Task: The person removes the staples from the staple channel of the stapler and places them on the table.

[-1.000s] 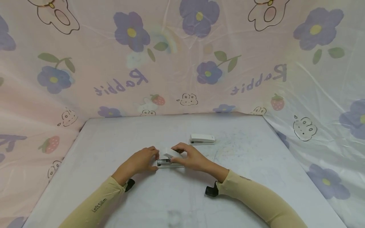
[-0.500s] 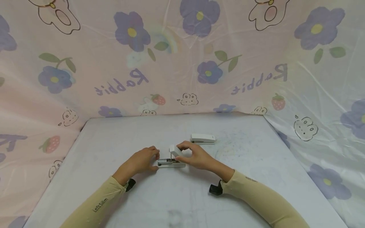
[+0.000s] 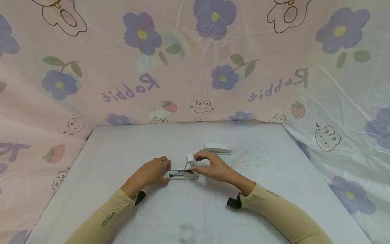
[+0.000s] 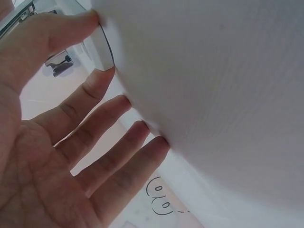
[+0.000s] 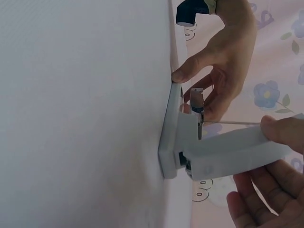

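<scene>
A white stapler (image 3: 183, 176) rests on the table with its top cover (image 5: 232, 151) swung up, the metal staple channel exposed. A thin rod runs between cover and channel. My left hand (image 3: 151, 174) pinches the front end of the stapler's base (image 5: 170, 137) between thumb and index finger; its other fingertips touch the tabletop in the left wrist view. With thumb and fingers, my right hand (image 3: 215, 167) grips the free end of the raised cover. Part of the stapler's hinge end lies behind the right hand in the head view.
A second white stapler (image 3: 217, 148), closed, stands just behind my right hand. The white table (image 3: 189, 210) has faint marks on its surface. Patterned cloth (image 3: 182, 67) hangs around the back and sides.
My right hand has moved right and slightly up, tilting the stapler's cover further back and baring more of the channel. The left hand stays at the base's front end.
</scene>
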`<control>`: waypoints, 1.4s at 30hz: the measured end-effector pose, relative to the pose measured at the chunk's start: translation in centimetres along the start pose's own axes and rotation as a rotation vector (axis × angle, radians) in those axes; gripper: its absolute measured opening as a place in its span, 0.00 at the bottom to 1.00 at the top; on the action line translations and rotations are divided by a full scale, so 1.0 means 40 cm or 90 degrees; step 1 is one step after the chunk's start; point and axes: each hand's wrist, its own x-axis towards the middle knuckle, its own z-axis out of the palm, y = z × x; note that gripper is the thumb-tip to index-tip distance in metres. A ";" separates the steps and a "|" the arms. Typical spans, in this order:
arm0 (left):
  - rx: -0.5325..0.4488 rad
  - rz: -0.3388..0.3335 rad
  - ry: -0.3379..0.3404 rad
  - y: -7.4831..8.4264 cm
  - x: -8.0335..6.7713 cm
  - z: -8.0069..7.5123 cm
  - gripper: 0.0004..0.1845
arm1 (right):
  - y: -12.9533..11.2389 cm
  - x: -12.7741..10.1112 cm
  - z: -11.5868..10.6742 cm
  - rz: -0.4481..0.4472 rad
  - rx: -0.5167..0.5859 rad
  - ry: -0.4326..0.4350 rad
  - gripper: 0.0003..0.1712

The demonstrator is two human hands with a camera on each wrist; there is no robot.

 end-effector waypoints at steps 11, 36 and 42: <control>0.007 0.001 0.001 0.002 0.004 0.002 0.18 | 0.002 -0.022 -0.018 0.004 -0.018 0.013 0.19; 0.035 0.011 0.004 -0.004 0.004 0.004 0.17 | 0.046 -0.082 -0.080 0.025 -0.014 0.014 0.20; 0.030 0.011 0.009 -0.007 0.004 0.007 0.17 | 0.059 -0.093 -0.093 0.045 -0.031 0.008 0.18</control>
